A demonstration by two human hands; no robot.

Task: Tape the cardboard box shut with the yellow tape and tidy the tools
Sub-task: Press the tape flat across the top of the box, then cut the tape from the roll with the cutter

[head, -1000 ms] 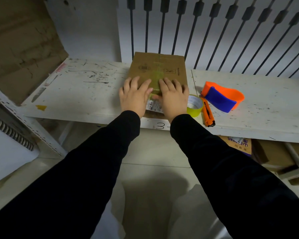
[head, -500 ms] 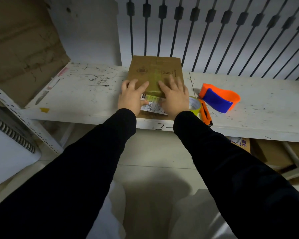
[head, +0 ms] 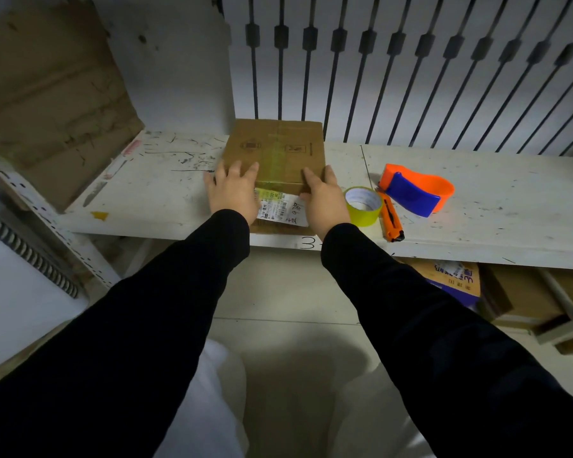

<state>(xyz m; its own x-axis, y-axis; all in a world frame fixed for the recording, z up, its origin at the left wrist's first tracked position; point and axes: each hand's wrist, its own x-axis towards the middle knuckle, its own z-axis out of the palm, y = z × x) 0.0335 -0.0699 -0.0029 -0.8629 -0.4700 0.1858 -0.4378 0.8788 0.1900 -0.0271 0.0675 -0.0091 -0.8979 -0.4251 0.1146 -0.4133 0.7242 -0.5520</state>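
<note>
A closed brown cardboard box sits on the white shelf, with a strip of yellow tape down its top and a white shipping label on its near face. My left hand lies at the box's near left corner, fingers spread on the top. My right hand grips the near right corner. The yellow tape roll stands just right of my right hand. An orange box cutter lies beside the roll. Farther right rests the orange and blue tape dispenser.
A large open cardboard sheet leans at the left end of the shelf. Black railing bars stand behind the shelf. More cardboard boxes sit on the floor under the shelf at the right.
Both hands have slid apart from the middle of the box top toward its near corners. The tape roll, earlier partly covered by my right hand, now shows fully.
</note>
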